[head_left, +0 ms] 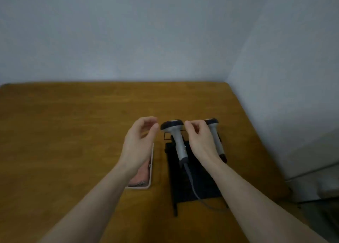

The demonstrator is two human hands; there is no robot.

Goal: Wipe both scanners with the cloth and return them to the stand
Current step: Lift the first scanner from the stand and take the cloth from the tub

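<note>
Here, on a brown wooden table (73,123) set against pale walls, two bare forearms reach in from the bottom of the frame. Left of centre, the left hand (138,143) hovers with its fingers loosely curled and its thumb apart from them, holding nothing; its fingertips sit just beside the head of the nearer scanner without clearly touching it. Partly under that hand lies a phone (145,176) in a pale case, flat on the table. Just right of centre, the left scanner (177,138), grey with a dark head, leans in the black wire stand (169,143), its handle sloping toward the lower edge and its grey cable (194,189) trailing across a black cloth (190,180) spread beneath the stand. Next, the right hand (199,138) hangs between the two scanners with fingers curled; whether it grips anything cannot be told. Behind it the right scanner (213,129) rests in the same stand, largely hidden.
</note>
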